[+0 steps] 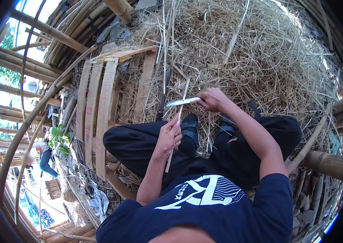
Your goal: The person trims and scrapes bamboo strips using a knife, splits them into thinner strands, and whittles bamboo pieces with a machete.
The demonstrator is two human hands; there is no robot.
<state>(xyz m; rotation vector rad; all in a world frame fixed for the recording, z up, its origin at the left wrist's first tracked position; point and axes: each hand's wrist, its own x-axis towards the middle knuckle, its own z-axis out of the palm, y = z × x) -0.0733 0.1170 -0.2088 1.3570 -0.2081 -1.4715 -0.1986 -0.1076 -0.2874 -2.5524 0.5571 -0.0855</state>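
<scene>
My left hand point(169, 135) is wrapped round a thin, pale bamboo strip point(169, 160), whose lower end sticks out below the fist and whose upper end points away from me. In my right hand point(212, 100) is the dark handle of a knife. The knife's bright blade point(178, 102) points left and lies across the strip, above my left hand. Both hands are over my crossed legs, near my sandalled feet.
Dry straw point(256, 69) covers the ground ahead. A wooden pallet point(94, 109) stands at the left, beside bamboo poles point(37, 111). Farther left is another person point(43, 156). A thick bamboo pole point(329, 166) juts in at the right.
</scene>
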